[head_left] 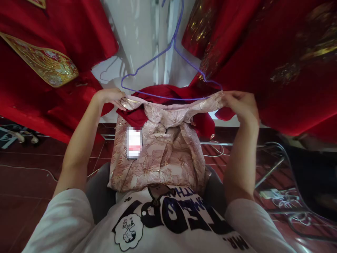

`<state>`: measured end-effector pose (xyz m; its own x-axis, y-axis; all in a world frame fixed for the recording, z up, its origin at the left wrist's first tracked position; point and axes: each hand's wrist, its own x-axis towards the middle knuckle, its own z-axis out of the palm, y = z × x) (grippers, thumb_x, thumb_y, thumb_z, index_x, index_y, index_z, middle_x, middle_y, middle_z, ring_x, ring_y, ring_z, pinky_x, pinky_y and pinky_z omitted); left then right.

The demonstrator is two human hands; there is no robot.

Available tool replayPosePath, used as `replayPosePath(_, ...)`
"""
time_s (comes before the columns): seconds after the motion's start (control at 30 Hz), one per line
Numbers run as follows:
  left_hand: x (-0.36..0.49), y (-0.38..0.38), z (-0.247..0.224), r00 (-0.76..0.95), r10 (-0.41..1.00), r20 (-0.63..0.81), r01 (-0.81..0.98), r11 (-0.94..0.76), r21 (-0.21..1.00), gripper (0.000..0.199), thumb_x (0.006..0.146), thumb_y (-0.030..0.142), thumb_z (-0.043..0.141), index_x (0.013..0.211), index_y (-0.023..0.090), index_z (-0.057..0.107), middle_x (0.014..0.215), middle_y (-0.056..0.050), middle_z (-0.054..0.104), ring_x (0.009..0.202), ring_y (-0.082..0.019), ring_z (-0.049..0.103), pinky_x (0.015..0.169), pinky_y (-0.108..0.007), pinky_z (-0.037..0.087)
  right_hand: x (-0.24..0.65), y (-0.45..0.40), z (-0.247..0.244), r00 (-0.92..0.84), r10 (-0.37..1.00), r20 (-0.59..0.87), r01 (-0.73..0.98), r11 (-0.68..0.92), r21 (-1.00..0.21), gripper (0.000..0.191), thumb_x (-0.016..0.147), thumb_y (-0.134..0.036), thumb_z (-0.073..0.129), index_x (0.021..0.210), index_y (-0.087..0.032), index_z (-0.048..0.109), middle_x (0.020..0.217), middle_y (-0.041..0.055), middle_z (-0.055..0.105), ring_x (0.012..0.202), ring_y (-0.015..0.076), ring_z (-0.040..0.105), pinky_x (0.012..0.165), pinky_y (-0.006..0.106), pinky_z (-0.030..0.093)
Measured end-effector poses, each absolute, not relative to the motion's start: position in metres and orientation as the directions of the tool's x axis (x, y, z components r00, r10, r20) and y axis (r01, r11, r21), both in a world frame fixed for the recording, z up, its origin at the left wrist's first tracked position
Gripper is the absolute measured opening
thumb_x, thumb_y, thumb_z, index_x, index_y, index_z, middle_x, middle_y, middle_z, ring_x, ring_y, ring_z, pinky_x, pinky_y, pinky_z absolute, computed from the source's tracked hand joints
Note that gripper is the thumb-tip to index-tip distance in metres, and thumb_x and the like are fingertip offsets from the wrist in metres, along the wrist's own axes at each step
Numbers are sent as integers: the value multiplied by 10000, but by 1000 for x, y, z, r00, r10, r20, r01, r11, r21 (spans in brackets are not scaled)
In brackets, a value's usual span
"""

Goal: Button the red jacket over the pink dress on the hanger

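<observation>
A pink brocade garment (pixel 155 168) with a shiny floral pattern hangs down over my lap, and a white tag (pixel 134 142) lies on its front at the left. My left hand (pixel 112 97) pinches the left end of its upper edge. At the other end, my right hand (pixel 240 103) is closed on the same edge, so the band is stretched between them. A purple hanger (pixel 150 65) stands just behind this edge, its lower bar close to the cloth. Dark red fabric (pixel 160 91) shows behind the bar and below the edge. Whether the garment is fastened to the hanger, I cannot tell.
Red garments with gold embroidery hang at the left (pixel 86 31) and right (pixel 263 70). A pale wall (pixel 131 21) is behind the hanger. On the right stand a metal-framed chair (pixel 289 168) and coiled white cables (pixel 285 198) on the red tiled floor (pixel 23 182).
</observation>
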<state>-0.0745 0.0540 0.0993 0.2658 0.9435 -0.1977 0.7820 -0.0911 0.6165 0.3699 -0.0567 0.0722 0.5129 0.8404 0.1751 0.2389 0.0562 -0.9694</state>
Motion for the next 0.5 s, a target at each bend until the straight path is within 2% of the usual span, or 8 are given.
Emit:
replayPosePath(0.07,-79,43,98,352,877,-327,746,-52,663,482,923,515,614,1082,63,658,1025,-175,783,905,-248,731,892,-414,592,375,-67,74,420,907,6,221,-96,-971,234,784,-6,647,671,-181,753,673,2,702,645,111,610,773,291,541)
replayPosePath(0.17,-82,31,97,557,786,-268,688,-256,679,726,825,391,757,1445,119,498,1332,-142,711,1069,-201,688,953,-341,563,385,-76,77,235,961,-148,374,-230,-899,151,770,-82,714,703,-192,792,702,8,729,642,107,588,656,258,492)
replayPosePath(0.2,-82,29,98,611,760,-223,670,-346,657,764,798,332,771,1472,131,473,1340,-132,705,1080,-197,683,953,-332,558,387,-77,79,176,969,-170,436,-232,-869,95,757,-128,747,727,-196,806,725,14,741,643,108,580,624,257,470)
replayPosePath(0.23,-80,28,99,640,747,-178,669,-428,607,692,801,289,749,1435,136,515,1290,-120,723,1058,-198,690,944,-330,556,389,-78,80,119,977,-177,489,-213,-846,44,740,-182,782,756,-201,818,751,19,750,646,111,573,601,258,452)
replayPosePath(0.27,-77,27,100,653,746,-130,680,-503,533,541,829,265,703,1343,141,592,1205,-105,748,1019,-205,700,932,-337,553,389,-79,81,62,983,-170,527,-177,-831,80,720,-246,814,787,-205,826,772,23,756,649,114,569,583,262,437)
replayPosePath(0.33,-67,27,102,662,750,-8,711,-624,325,233,906,257,599,1090,162,707,1025,-81,760,947,-225,707,921,-365,542,386,-81,84,-34,993,-115,561,-76,-824,230,681,-376,856,835,-208,831,798,32,762,662,129,582,566,271,429)
replayPosePath(0.4,-53,27,103,688,716,123,700,-698,152,196,953,264,557,988,178,729,997,-77,742,989,-254,700,968,-403,521,380,-84,86,-102,995,3,551,59,-832,327,675,-470,856,870,-210,827,831,42,775,702,155,630,602,294,478)
replayPosePath(0.5,-27,26,98,744,602,292,604,-791,92,198,977,252,551,1049,173,718,1158,-96,710,1164,-287,650,1089,-467,465,373,-84,85,-80,956,282,528,281,-802,290,754,-458,797,902,-210,823,891,47,800,790,197,712,769,370,580)
